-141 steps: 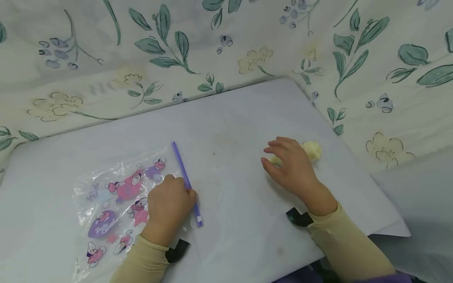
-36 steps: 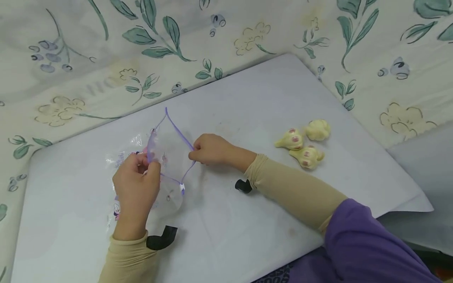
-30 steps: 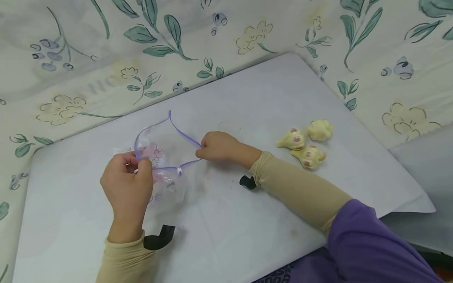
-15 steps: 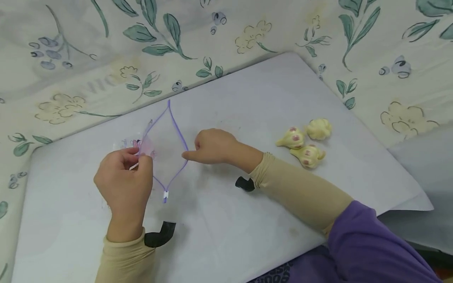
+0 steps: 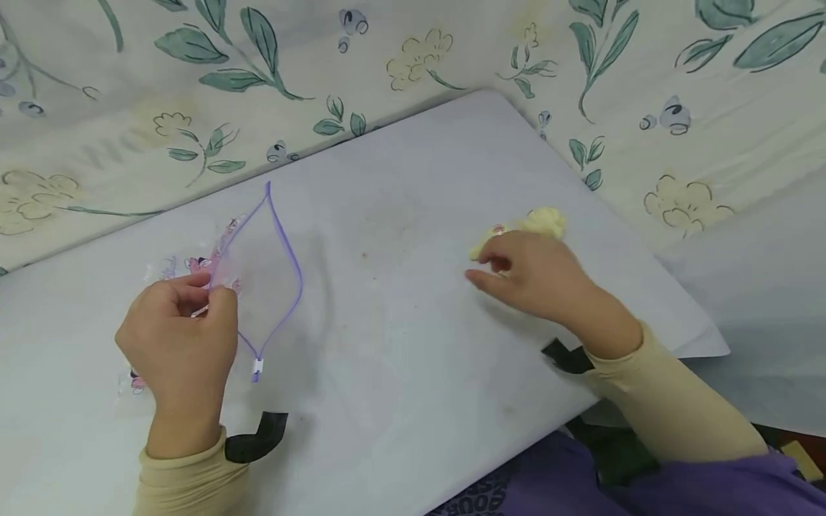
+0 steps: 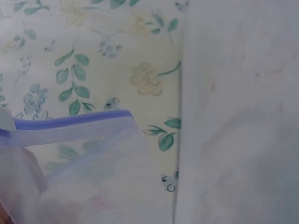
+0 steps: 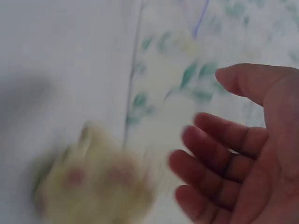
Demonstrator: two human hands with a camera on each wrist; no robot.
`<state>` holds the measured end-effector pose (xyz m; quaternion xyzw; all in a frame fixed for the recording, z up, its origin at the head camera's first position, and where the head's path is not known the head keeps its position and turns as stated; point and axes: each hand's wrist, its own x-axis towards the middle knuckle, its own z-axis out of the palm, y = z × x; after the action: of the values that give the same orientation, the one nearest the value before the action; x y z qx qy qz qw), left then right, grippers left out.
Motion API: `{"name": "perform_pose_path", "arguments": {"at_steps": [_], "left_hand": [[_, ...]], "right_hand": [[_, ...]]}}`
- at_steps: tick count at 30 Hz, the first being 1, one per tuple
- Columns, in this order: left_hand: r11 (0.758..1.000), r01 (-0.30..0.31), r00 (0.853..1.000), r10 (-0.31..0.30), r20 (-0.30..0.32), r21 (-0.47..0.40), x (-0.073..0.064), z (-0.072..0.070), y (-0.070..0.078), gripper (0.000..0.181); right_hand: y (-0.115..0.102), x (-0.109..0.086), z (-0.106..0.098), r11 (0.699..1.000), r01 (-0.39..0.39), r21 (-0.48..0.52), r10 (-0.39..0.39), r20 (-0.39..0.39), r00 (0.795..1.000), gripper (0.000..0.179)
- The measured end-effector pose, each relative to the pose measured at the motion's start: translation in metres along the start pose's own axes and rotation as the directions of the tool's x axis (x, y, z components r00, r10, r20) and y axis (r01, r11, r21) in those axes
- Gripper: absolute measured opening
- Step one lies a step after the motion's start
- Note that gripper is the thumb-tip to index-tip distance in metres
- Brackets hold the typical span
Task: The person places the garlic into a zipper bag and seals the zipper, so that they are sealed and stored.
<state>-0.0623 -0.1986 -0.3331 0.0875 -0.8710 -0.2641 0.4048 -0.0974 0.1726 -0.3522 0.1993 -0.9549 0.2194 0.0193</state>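
My left hand (image 5: 183, 344) pinches one side of the rim of a clear zip bag (image 5: 222, 269) with pink and purple cartoon prints. The bag's purple zip strip (image 5: 297, 272) gapes in a diamond shape, a white slider at its near end. In the left wrist view the bag's clear film (image 6: 107, 186) fills the lower left. My right hand (image 5: 542, 279), thumb apart from its loosely bent fingers, hovers by the pale yellow garlic bulbs (image 5: 545, 221) and partly hides them. One blurred garlic bulb (image 7: 98, 182) with pinkish patches shows left of the fingers in the right wrist view, apart from them.
A white tabletop (image 5: 400, 344) lies under everything, its far edge against a floral cloth (image 5: 464, 43). Grey-white fabric (image 5: 761, 287) hangs beyond the right edge. Black wrist mounts (image 5: 258, 438) sit on both sleeves.
Earlier, the bag's strip lay flat and closed; both hands then spread it apart. My right hand has since let go of the rim and moved right to the garlic bulbs. The left keeps its pinch.
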Motion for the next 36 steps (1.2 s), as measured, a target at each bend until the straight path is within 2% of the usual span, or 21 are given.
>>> {"name": "perform_pose_path", "arguments": {"at_steps": [2, 4, 7, 10, 15, 17, 19, 20, 21, 22, 24, 25, 26, 27, 28, 29, 31, 34, 36], "left_hand": [[1.0, 0.018, 1.0, -0.018, -0.001, -0.007, 0.0, 0.005, 0.001, 0.019], [1.0, 0.02, 1.0, -0.02, 0.005, -0.004, -0.001, 0.007, -0.001, 0.019], [1.0, 0.017, 1.0, -0.017, 0.013, 0.017, -0.001, 0.005, -0.004, 0.022], [0.999, 0.011, 1.0, -0.011, 0.015, 0.032, 0.0, 0.002, -0.006, 0.024], [0.998, 0.046, 0.999, -0.047, 0.021, 0.039, -0.002, 0.006, -0.003, 0.025], [0.997, 0.072, 0.997, -0.073, 0.027, 0.04, -0.002, 0.008, -0.001, 0.025], [0.993, 0.111, 0.993, -0.113, 0.03, 0.042, -0.003, 0.01, 0.001, 0.027], [0.991, 0.124, 0.992, -0.125, 0.034, 0.048, -0.003, 0.011, 0.002, 0.028], [0.989, 0.134, 0.99, -0.136, 0.04, 0.055, -0.003, 0.012, 0.003, 0.029], [0.988, 0.138, 0.989, -0.141, 0.04, 0.065, -0.003, 0.011, 0.003, 0.03], [0.986, 0.148, 0.987, -0.152, 0.044, 0.082, -0.004, 0.009, 0.002, 0.031], [0.986, 0.146, 0.988, -0.15, 0.044, 0.085, -0.004, 0.008, 0.002, 0.032], [0.987, 0.132, 0.99, -0.136, 0.044, 0.089, -0.004, 0.008, 0.002, 0.032], [0.988, 0.126, 0.991, -0.13, 0.044, 0.09, -0.004, 0.008, 0.002, 0.032], [0.989, 0.122, 0.991, -0.126, 0.042, 0.087, -0.004, 0.008, 0.001, 0.032], [0.99, 0.11, 0.993, -0.114, 0.038, 0.084, -0.004, 0.008, 0.001, 0.031], [0.992, 0.099, 0.994, -0.101, 0.029, 0.076, -0.003, 0.008, 0.0, 0.029], [0.992, 0.114, 0.993, -0.116, 0.028, 0.059, -0.004, 0.011, 0.002, 0.028], [0.995, 0.098, 0.994, -0.099, 0.037, 0.024, -0.006, 0.017, 0.006, 0.025]], "right_hand": [[0.032, -0.014, -0.004, 0.998, -0.059, -0.033, 0.055, -0.112, 0.992, 0.039], [0.057, -0.026, -0.006, 0.992, -0.114, -0.05, 0.102, -0.202, 0.974, 0.052], [0.077, -0.038, -0.005, 0.979, -0.202, -0.018, 0.192, -0.243, 0.951, 0.069], [0.078, -0.047, 0.003, 0.961, -0.276, 0.016, 0.272, -0.222, 0.936, 0.076], [0.073, -0.058, 0.013, 0.951, -0.304, 0.062, 0.31, -0.126, 0.942, 0.082], [0.074, -0.059, 0.015, 0.932, -0.334, 0.14, 0.346, -0.072, 0.935, 0.085], [0.076, -0.059, 0.017, 0.9, -0.348, 0.262, 0.369, -0.035, 0.929, 0.086], [0.077, -0.059, 0.019, 0.873, -0.349, 0.341, 0.376, -0.015, 0.926, 0.086], [0.079, -0.059, 0.021, 0.823, -0.345, 0.452, 0.383, 0.007, 0.924, 0.085], [0.078, -0.058, 0.025, 0.754, -0.331, 0.567, 0.38, 0.033, 0.924, 0.083], [0.077, -0.057, 0.034, 0.586, -0.3, 0.753, 0.381, 0.071, 0.922, 0.08], [0.077, -0.057, 0.038, 0.489, -0.285, 0.825, 0.391, 0.085, 0.917, 0.079], [0.077, -0.057, 0.041, 0.399, -0.27, 0.876, 0.401, 0.098, 0.911, 0.08], [0.076, -0.057, 0.044, 0.324, -0.251, 0.912, 0.413, 0.102, 0.905, 0.08], [0.076, -0.056, 0.047, 0.288, -0.238, 0.928, 0.424, 0.099, 0.9, 0.081], [0.075, -0.056, 0.049, 0.265, -0.224, 0.938, 0.434, 0.092, 0.896, 0.081], [0.075, -0.054, 0.051, 0.232, -0.207, 0.95, 0.438, 0.088, 0.895, 0.083], [0.076, -0.054, 0.051, 0.236, -0.244, 0.941, 0.461, 0.113, 0.88, 0.086], [0.079, -0.059, 0.047, 0.26, -0.294, 0.92, 0.504, 0.131, 0.854, 0.088]]}}
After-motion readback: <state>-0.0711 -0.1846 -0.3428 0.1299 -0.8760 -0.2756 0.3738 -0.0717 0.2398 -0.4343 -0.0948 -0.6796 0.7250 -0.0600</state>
